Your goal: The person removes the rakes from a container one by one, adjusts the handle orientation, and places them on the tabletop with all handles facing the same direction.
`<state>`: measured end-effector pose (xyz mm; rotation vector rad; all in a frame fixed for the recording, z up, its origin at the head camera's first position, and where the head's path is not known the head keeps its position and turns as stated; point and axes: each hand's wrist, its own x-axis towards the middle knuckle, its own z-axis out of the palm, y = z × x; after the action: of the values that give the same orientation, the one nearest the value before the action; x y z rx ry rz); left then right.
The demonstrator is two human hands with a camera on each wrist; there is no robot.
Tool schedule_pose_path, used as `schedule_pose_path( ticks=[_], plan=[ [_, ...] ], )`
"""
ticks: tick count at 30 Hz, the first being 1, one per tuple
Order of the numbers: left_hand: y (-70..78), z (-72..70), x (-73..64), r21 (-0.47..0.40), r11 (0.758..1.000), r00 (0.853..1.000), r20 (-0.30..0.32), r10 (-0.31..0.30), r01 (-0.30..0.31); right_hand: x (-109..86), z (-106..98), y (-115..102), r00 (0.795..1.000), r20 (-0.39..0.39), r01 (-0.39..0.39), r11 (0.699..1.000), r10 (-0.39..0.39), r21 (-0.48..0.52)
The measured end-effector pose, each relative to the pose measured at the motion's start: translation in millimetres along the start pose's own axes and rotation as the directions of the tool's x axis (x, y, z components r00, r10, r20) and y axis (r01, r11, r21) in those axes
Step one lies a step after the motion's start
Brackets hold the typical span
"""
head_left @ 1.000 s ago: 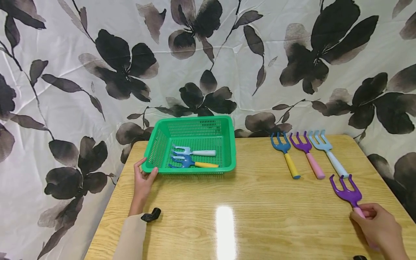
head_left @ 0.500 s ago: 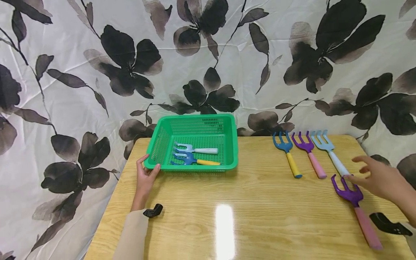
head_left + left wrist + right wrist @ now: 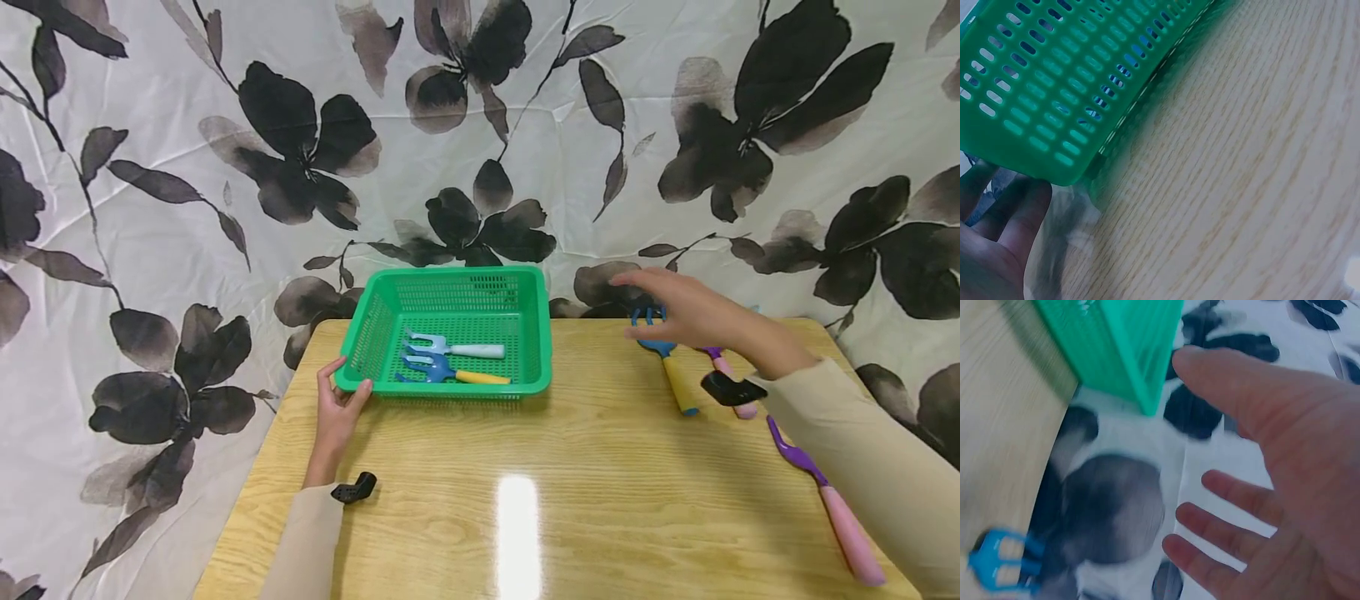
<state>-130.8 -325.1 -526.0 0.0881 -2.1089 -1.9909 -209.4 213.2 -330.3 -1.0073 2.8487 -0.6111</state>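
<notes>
My left hand [image 3: 339, 414] grips the near left corner of a green plastic basket [image 3: 457, 389], thumb on the front rim and fingers at the side. Inside lie a light blue hand fork [image 3: 472, 351] and a blue hand fork with a yellow handle [image 3: 480, 377]. My right hand [image 3: 693, 308] is raised in the air, fingers spread and holding nothing, pointing toward the basket. Below it lies another blue fork with a yellow handle [image 3: 679, 385]. In the right wrist view the thumb stands apart from the fingers, near the basket corner [image 3: 1141, 375].
On the wooden table [image 3: 600, 483], a purple fork with a pink handle [image 3: 851, 533] lies at the right, partly behind my right sleeve. Another pink-handled fork [image 3: 745, 410] is mostly covered by my right arm. A floral cloth [image 3: 570, 150] hangs behind the table's back edge.
My right hand has let go of the near purple fork, leaving it on the table, and swung up and left over the row of forks. The left hand keeps its hold on the basket.
</notes>
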Motion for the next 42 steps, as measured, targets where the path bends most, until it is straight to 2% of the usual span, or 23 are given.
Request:
schedule_pose_path(
  ticks=[6, 12, 13, 16, 19, 21, 24, 29, 37, 39, 42],
  plan=[
    [-4.7, 0.1, -2.7, -0.003, 1.000, 1.000, -0.022, 0.012, -0.012, 65.9, 21.5, -21.6, 0.983, 0.131, 0.119, 0.989, -0.129, 0.082],
    [-3.1, 1.7, -1.8, -0.005, 1.000, 1.000, -0.006, 0.009, -0.009, 120.6, 42.8, -41.1, 0.951, 0.264, 0.124, 0.980, -0.162, 0.155],
    [1.7, 2.1, -2.8, -0.002, 1.000, 1.000, -0.004, 0.001, -0.001, 129.5, 48.6, -44.2, 0.943, 0.287, 0.123, 0.978, -0.167, 0.166],
    [3.3, 0.4, -1.0, 0.006, 1.000, 1.000, -0.005, -0.003, 0.003, 155.1, 66.4, -55.8, 0.919, 0.358, 0.104, 0.978, -0.164, 0.181],
    [2.3, -0.7, 1.0, 0.011, 1.000, 1.000, -0.007, 0.003, -0.003, 177.5, 85.3, -66.4, 0.893, 0.423, 0.082, 0.980, -0.153, 0.181],
    [-4.4, -1.7, 2.9, 0.006, 1.000, 1.000, -0.006, 0.026, -0.026, 189.8, 98.4, -71.9, 0.875, 0.460, 0.074, 0.981, -0.151, 0.181],
    [-7.8, -1.1, 3.4, 0.002, 0.999, 0.999, -0.005, 0.032, -0.032, 202.3, 120.9, -76.6, 0.847, 0.513, 0.047, 0.981, -0.139, 0.188],
    [-9.0, 0.4, 2.4, 0.000, 0.999, 0.999, -0.004, 0.033, -0.033, 207.5, 149.3, -80.4, 0.780, 0.619, -0.020, 0.985, -0.091, 0.171],
    [-6.4, 1.1, 1.2, 0.023, 0.999, 1.000, -0.009, 0.028, -0.027, 208.5, 171.7, -85.1, 0.683, 0.729, -0.052, 0.991, -0.057, 0.126],
    [-6.9, 1.1, 1.3, 0.023, 0.999, 1.000, -0.009, 0.030, -0.030, 209.2, 175.6, -84.6, 0.668, 0.743, -0.056, 0.991, -0.053, 0.121],
    [-7.3, 1.5, 1.2, 0.015, 0.999, 0.999, -0.011, 0.032, -0.032, 209.8, 180.3, -83.2, 0.663, 0.747, -0.045, 0.994, -0.046, 0.102]
  ],
)
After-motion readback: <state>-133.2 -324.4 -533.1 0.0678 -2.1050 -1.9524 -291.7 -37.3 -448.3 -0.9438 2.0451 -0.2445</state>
